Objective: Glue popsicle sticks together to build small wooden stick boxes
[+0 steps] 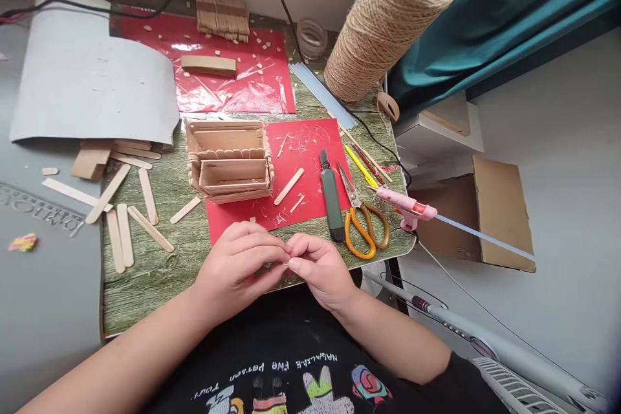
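Observation:
My left hand and my right hand meet fingertip to fingertip at the near edge of the green wood-grain board. Both are curled around something very small pinched between them; it is too hidden to name. Just beyond the hands stands a box built of popsicle sticks, partly on a red sheet. One loose stick lies on that sheet.
Several loose sticks lie left on the board. A utility knife, orange-handled scissors and a pink glue gun lie right. A jute twine cone stands at the back, with a second red sheet and a stick bundle.

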A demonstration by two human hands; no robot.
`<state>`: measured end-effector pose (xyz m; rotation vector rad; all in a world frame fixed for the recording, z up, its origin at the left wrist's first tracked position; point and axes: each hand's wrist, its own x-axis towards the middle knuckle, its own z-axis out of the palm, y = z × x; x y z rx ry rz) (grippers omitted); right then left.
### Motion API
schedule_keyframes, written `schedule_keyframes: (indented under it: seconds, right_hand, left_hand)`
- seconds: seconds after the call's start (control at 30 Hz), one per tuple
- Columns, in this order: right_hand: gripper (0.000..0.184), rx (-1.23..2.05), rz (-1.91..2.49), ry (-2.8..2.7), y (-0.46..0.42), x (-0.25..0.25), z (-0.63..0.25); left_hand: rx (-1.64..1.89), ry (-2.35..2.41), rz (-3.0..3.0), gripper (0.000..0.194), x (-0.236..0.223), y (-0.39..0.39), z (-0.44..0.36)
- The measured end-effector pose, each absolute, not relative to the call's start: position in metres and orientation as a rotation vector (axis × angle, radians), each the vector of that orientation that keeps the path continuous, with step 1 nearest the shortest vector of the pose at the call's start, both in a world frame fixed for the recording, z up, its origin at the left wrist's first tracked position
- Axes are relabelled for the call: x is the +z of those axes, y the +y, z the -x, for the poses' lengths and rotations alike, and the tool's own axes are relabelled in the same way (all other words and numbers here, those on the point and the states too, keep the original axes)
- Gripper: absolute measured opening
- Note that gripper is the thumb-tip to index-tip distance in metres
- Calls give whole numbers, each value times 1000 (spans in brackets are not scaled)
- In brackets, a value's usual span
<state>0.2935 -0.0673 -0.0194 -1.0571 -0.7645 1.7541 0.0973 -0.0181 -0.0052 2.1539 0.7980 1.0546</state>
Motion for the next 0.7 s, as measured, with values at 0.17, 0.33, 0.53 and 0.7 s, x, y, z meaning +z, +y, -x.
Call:
schedule_keyframes:
  seconds: [0.17, 0.33, 0.53, 0.7]
  right_hand:
    - [15, 1817, 980, -763, -68, -24, -297]
    - [15, 1801, 967, -864, -67, -26, -297]
    - [19, 1741, 973, -882, -72, -23, -294]
    - [26, 1835, 972, -778, -68, -23, -295]
  left_hand:
    - [1049, 807, -2136, 25, -8, -19, -94]
    - [1020, 795, -2096, 27, -8, -19, -92]
    - [1033, 839, -2007, 20, -5, -16, -93]
    - [1038, 880, -1978, 20, -3, -15, -94]
